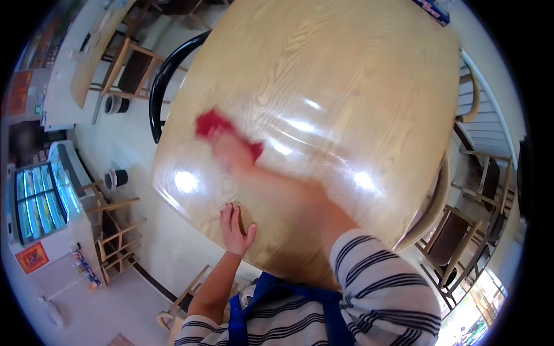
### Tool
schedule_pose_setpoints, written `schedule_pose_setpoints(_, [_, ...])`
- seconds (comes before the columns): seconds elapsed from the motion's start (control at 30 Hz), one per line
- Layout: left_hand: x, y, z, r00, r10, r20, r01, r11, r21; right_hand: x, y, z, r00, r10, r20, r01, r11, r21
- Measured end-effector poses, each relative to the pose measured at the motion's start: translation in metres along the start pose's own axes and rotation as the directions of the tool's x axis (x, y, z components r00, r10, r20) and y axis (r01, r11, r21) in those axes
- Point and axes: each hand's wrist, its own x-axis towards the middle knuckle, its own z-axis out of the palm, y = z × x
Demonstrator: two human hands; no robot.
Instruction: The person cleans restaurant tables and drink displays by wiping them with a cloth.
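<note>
A wooden table with a glossy top fills the middle of the head view. My right hand reaches across to its left part, closed over a red cloth that lies against the surface. Both the hand and the cloth are smeared by motion; red shows on either side of the fingers. Close to the near left edge, my left hand rests on the tabletop with its fingers spread and nothing in it.
A black curved chair back stands against the table's left side. Wooden chairs are on the right, with more at left. A blue box sits at the far right corner. A lit display fridge stands at far left.
</note>
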Motion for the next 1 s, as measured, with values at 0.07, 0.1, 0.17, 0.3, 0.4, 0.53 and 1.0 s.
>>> schedule_pose_setpoints(0.07, [-0.003, 0.000, 0.000, 1.000, -0.016, 0.003, 0.016, 1.000, 0.002, -0.059, -0.031, 0.005, 0.956, -0.293, 0.019, 0.287, 0.946, 0.154])
schedule_pose_setpoints(0.1, [-0.006, -0.002, -0.001, 1.000, 0.000, 0.023, 0.000, 1.000, -0.013, -0.089, -0.026, -0.002, 0.860, -0.494, -0.128, 0.511, 0.837, 0.198])
schedule_pose_setpoints(0.17, [-0.005, -0.004, 0.001, 0.998, 0.024, 0.052, -0.028, 0.997, 0.077, -0.102, 0.009, -0.041, 0.919, -0.390, 0.063, 0.371, 0.907, 0.202])
schedule_pose_setpoints(0.3, [0.003, 0.000, 0.003, 0.997, 0.051, -0.061, -0.053, 0.998, -0.031, -0.141, 0.109, -0.169, 0.948, 0.306, 0.086, -0.279, 0.932, -0.233])
schedule_pose_setpoints(0.4, [0.009, 0.003, 0.001, 0.992, 0.110, -0.063, -0.111, 0.994, -0.020, -0.246, 0.197, -0.220, 0.867, 0.270, -0.419, -0.429, 0.833, -0.350])
schedule_pose_setpoints(0.53, [0.009, 0.002, 0.002, 0.984, 0.154, -0.095, -0.154, 0.988, -0.002, -0.320, 0.187, -0.220, 0.583, 0.468, -0.664, -0.764, 0.595, -0.251])
schedule_pose_setpoints(1.0, [0.031, -0.017, 0.028, 0.938, 0.296, -0.180, -0.283, 0.954, 0.096, -0.383, -0.087, -0.053, 0.845, 0.448, -0.291, -0.510, 0.839, -0.190])
